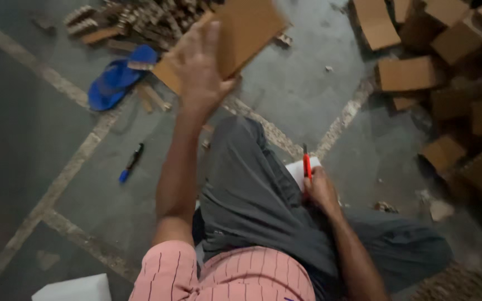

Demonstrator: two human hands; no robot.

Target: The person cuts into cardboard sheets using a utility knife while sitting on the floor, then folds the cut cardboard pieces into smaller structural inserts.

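Two hands in view, both ours, above a grey stone floor (pixel 308 83) crossed by pale inlaid lines. We take the grey-trousered knee (pixel 246 178) as landmark.

Surroundings: up and left of the knee lies a blue sandal (pixel 115 81), with short wood offcuts (pixel 152 97) just beside it and a heap of small wooden pieces (pixel 152 19) beyond. Left of the knee, well apart, a blue-and-black marker (pixel 131 162) lies on the floor, long axis running diagonally, blue end nearer us. Right of the knee and beyond it, a pile of folded brown cardboard pieces (pixel 419 72) covers the floor. A white block (pixel 76 289) sits at the lower left edge, well left of the knee. Nothing lies between the raised hand and the knee.

Left hand (pixel 199 69): raised above and beyond the knee, grip closed on the near edge of a flat cardboard sheet (pixel 241 33), fingers behind, thumb side toward us. The sheet is blurred; its long axis tilts from lower left to upper right, pointing away from us.

Right hand (pixel 320 189): resting just right of the knee, grip pinching a red pen (pixel 307 163). The pen stands nearly upright in frame, tip pointing away from us, touching a small white paper (pixel 298 170) at the knee's right side.
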